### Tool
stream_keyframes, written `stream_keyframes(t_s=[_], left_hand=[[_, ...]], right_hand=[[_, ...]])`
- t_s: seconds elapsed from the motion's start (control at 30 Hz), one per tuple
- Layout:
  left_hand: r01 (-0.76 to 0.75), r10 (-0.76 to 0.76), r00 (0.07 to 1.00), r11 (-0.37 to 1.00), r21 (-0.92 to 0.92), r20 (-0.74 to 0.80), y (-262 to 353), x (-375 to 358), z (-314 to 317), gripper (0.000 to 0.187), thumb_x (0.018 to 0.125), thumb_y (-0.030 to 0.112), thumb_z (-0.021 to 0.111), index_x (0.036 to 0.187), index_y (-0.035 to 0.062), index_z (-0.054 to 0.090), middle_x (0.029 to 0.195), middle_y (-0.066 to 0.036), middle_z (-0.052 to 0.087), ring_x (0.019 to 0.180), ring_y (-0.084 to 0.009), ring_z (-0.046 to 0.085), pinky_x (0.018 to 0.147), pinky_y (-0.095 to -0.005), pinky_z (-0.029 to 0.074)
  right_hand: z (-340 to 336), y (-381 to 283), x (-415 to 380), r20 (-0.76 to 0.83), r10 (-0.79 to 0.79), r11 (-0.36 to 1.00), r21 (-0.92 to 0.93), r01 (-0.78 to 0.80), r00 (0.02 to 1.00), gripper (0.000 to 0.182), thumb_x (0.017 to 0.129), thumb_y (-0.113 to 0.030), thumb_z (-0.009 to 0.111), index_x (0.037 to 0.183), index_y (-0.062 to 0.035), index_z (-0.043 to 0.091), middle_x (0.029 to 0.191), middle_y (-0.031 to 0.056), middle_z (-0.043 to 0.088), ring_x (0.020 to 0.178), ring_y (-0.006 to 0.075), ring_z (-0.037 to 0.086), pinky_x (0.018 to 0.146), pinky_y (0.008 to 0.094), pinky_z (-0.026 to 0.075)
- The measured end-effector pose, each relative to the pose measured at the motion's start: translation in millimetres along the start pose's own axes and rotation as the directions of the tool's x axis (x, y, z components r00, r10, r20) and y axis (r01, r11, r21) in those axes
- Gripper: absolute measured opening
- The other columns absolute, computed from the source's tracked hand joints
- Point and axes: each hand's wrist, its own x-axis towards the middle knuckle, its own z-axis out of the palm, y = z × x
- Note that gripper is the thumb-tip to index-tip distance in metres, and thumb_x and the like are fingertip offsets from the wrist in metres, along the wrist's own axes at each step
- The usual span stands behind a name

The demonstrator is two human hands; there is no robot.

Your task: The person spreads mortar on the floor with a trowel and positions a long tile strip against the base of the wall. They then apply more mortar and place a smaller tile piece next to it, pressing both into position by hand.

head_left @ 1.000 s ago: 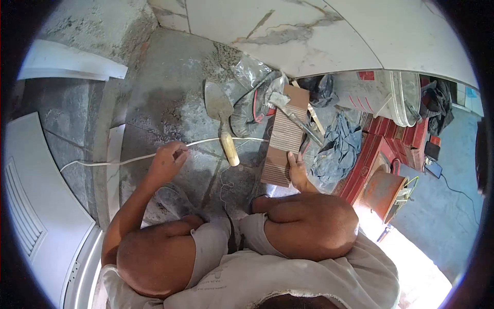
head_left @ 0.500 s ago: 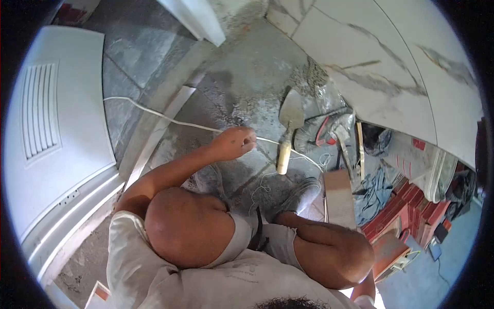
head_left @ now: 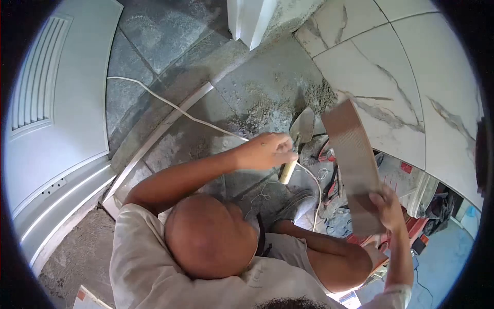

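My right hand (head_left: 387,208) grips the lower end of a long brown ribbed tile piece (head_left: 352,159), raised at the right in front of the marbled wall. My left hand (head_left: 267,150) is near the centre, above the wooden handle (head_left: 288,172) of a trowel. Its fingers are curled, and what they hold, if anything, is hidden. The trowel's blade (head_left: 302,126) lies on the grey floor just beyond that hand. A white cable (head_left: 200,121) runs across the floor and passes behind the left hand.
Marble-patterned tiles (head_left: 386,108) cover the right wall. A white louvred door (head_left: 77,87) stands at the left, beside a pale threshold strip (head_left: 159,131). My shoe (head_left: 298,206), a blue-grey cloth (head_left: 339,224) and red boxes (head_left: 417,224) are lower right. A white door frame (head_left: 249,20) is at the top.
My right hand has come into view and lifted the tile piece from the floor at the right. My left hand has moved right, toward the trowel handle. The view has shifted.
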Motion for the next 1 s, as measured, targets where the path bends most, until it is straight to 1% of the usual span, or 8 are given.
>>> stream_keyframes(t_s=[0.03,0.07,0.1,0.17,0.23,0.37,0.6,1.0], left_hand=[[-0.014,0.014,1.0,1.0,-0.006,-0.005,7,4,1,0.042,0.089,0.038,0.063,0.109,0.0016,0.056,0.105,-0.018,0.063,0.099,-0.0257,0.063,0.083,-0.0366,0.049],[0.078,-0.092,0.988,0.991,-0.107,-0.125,14,9,4,0.055,0.088,0.044,0.063,0.119,0.0004,0.05,0.114,-0.022,0.058,0.107,-0.0297,0.059,0.088,-0.0382,0.047],[0.152,-0.201,0.952,0.965,-0.214,-0.231,19,17,5,0.069,0.086,0.05,0.063,0.128,-0.0008,0.043,0.123,-0.027,0.054,0.115,-0.0337,0.056,0.094,-0.0397,0.045],[0.171,-0.22,0.923,0.97,-0.174,-0.316,16,46,3,0.078,0.081,0.055,0.066,0.125,-0.0053,0.041,0.122,-0.03,0.053,0.115,-0.0375,0.055,0.096,-0.0407,0.044],[0.189,-0.245,0.857,0.968,-0.167,-0.454,8,67,-7,0.093,0.069,0.058,0.075,0.121,-0.0109,0.039,0.124,-0.033,0.051,0.119,-0.0414,0.052,0.099,-0.0437,0.043],[0.412,-0.304,0.807,0.904,0.114,-0.506,-20,91,-48,0.062,0.079,0.034,0.066,0.118,-0.0069,0.041,0.115,-0.033,0.057,0.11,-0.046,0.057,0.095,-0.0496,0.045],[0.335,-0.049,0.821,0.848,0.411,-0.568,-58,117,-101,0.028,0.087,0.011,0.046,0.109,-0.0068,0.048,0.1,-0.033,0.062,0.096,-0.048,0.061,0.085,-0.0538,0.05],[0.298,0.078,0.837,0.766,0.57,-0.542,-67,137,-148,0.037,0.087,0.004,0.041,0.12,-0.0104,0.049,0.096,-0.034,0.061,0.089,-0.0486,0.061,0.08,-0.0527,0.049]], right_hand=[[18,-9,22,-0.067,-0.073,0.99,-0.124,0.064,0.995,0.028,0.088,-0.016,0.058,0.108,0.0035,0.063,0.101,0.0149,0.067,0.096,0.0253,0.062,0.088,0.0346,0.046],[43,-3,52,-0.088,-0.494,0.849,-0.265,0.458,0.865,0.026,0.089,-0.014,0.057,0.108,0.0021,0.064,0.104,0.0168,0.066,0.1,0.0269,0.062,0.089,0.0354,0.045],[71,-41,70,-0.184,-0.288,0.953,0.041,0.3,0.94,0.026,0.089,-0.014,0.056,0.107,0.0023,0.064,0.106,0.0182,0.066,0.101,0.0278,0.062,0.089,0.0372,0.046],[161,-72,125,-0.447,-0.446,0.882,-0.072,0.465,0.776,0.027,0.09,-0.01,0.051,0.111,0.0044,0.059,0.105,0.0222,0.065,0.099,0.0371,0.062,0.088,0.0421,0.046],[207,-120,145,-0.53,-0.224,0.89,0.231,0.393,0.818,0.028,0.091,-0.013,0.049,0.111,0.0059,0.057,0.104,0.0261,0.064,0.098,0.0441,0.06,0.085,0.047,0.045],[259,-164,187,-0.729,-0.22,0.76,0.289,0.582,0.648,0.034,0.092,-0.023,0.05,0.112,0.0044,0.055,0.105,0.0274,0.061,0.099,0.0467,0.056,0.084,0.0494,0.043],[275,-183,243,-0.623,-0.169,0.738,0.434,0.517,0.764,0.038,0.085,-0.023,0.061,0.109,0.0053,0.053,0.103,0.0282,0.06,0.096,0.0425,0.058,0.08,0.0469,0.046],[259,-148,205,-0.46,-0.291,0.731,0.459,0.505,0.839,0.047,0.084,-0.026,0.069,0.116,0.0031,0.052,0.11,0.0198,0.055,0.082,0.0262,0.062,0.075,0.036,0.051]])
